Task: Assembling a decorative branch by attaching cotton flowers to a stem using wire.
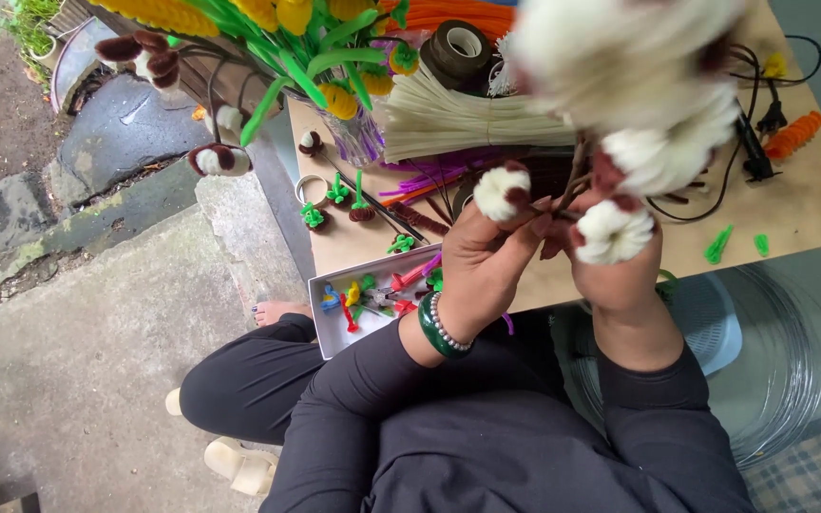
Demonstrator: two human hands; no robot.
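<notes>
Far left: grey stone ground (78, 342) with brown dirt and a bit of green grass at the top corner

Next, a bunch of fuzzy yellow flowers with long green leaves (282, 38) standing in a clear glass vase (358, 138) at the corner of the light brown wooden table (810, 204). Round brown-and-white fluffy balls on dark wire stems (219, 160) sticking out to the left of the vase

On the table by the vase, small green fuzzy sprouts in brown bases (338, 192), a flat bundle of cream-white sticks (458, 119) and a dark brown tape roll (458, 46) behind it. Purple and orange fuzzy wires (425, 185) lying under the bundle

At the near table edge, a small white cardboard box (320, 328) with little bright fuzzy bits inside, red, blue, yellow and green

In the middle, left hand (482, 271) with a green bead bracelet (439, 331) on the wrist, fingers closed around thin dark stems of a bunch of fluffy white pom-pom flowers with dark red-brown centres (620, 233). Bunch held up above the table edge, close to the camera, top part blurry. Right hand (620, 275) just beside the left, touching it, also closed on the same stems from the other side. Black sleeves and black trousers below

To the right on the table, tangled black wires (757, 142), a curly orange fuzzy piece (795, 135) and small green fuzzy bits (719, 245). Under the table edge, a pale blue plastic basket (715, 318) and a coil of thin silver wire (791, 361) on the floor
</notes>
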